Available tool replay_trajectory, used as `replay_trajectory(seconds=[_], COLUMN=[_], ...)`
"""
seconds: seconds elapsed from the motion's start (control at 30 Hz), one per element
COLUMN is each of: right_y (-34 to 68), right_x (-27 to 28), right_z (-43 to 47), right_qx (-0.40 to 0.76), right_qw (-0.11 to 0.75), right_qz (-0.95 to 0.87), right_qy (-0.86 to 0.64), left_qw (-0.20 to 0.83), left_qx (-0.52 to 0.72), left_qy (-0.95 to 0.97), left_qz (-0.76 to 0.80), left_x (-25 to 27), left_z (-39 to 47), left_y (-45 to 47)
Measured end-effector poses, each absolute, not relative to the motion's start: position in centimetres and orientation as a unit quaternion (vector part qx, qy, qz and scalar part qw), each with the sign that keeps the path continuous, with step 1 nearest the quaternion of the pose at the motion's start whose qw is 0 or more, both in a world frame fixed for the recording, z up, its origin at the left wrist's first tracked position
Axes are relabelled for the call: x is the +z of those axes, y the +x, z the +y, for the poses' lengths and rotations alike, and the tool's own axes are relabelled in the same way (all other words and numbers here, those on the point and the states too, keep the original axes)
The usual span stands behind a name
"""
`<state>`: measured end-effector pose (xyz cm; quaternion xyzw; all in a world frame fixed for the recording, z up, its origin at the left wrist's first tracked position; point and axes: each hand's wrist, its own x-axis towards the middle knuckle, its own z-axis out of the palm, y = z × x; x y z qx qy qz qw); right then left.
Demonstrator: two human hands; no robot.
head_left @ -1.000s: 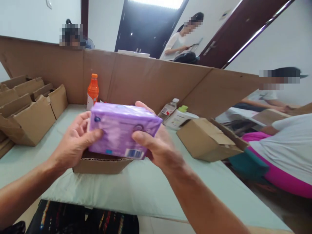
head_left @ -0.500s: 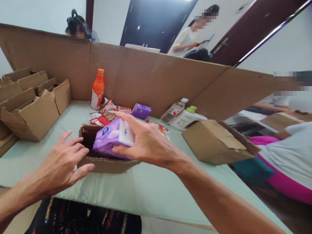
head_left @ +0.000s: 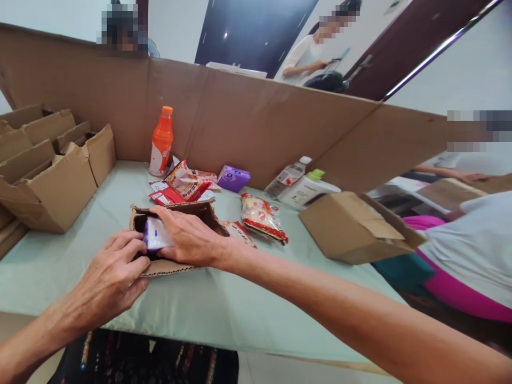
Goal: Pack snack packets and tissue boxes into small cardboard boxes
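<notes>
A small open cardboard box (head_left: 176, 268) stands on the table in front of me. Inside it, at the left end, a purple and white tissue pack (head_left: 155, 234) sits upright with its white end facing up. My right hand (head_left: 192, 238) reaches into the box with its fingers and thumb around that pack. At the box's left edge, my left hand (head_left: 114, 269) is closed over the rim, thumb on the outside. The lower part of the tissue pack is hidden by the box walls.
Behind the box are red snack packets (head_left: 184, 184), an orange bottle (head_left: 161, 141) and another purple tissue pack (head_left: 233, 178). To the right lie a snack bag (head_left: 263, 217), a clear bottle (head_left: 288, 177), a white bottle (head_left: 308, 191) and a tipped carton (head_left: 344, 226). Several cartons (head_left: 68, 186) stand left.
My right hand has lowered the tissue pack into the box and turned it upright. The left hand, with fingers spread before, has closed on the box's left edge.
</notes>
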<state>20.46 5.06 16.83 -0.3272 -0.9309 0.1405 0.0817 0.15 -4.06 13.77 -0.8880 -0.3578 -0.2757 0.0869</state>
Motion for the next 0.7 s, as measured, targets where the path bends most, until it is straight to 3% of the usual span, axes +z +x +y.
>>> replay_trajectory(seconds=[0.17, 0.53, 0.7], right_y=[21.7, 19.2, 18.9], right_x=[16.2, 16.0, 15.4], right_z=[5.0, 6.0, 6.0], right_qx=[0.133, 0.121, 0.121], right_qw=[0.115, -0.018, 0.004], right_qz=[-0.939, -0.95, -0.944], right_qy=[-0.295, -0.287, -0.308], left_qw=[0.06, 0.05, 0.003], left_qx=[-0.283, -0.203, -0.174], left_qy=[-0.898, -0.93, -0.938], left_qz=[-0.332, -0.303, -0.3], left_x=[13.8, 15.1, 15.4], left_z=[-3.6, -1.8, -1.3], left_y=[-0.4, -2.5, -1.1])
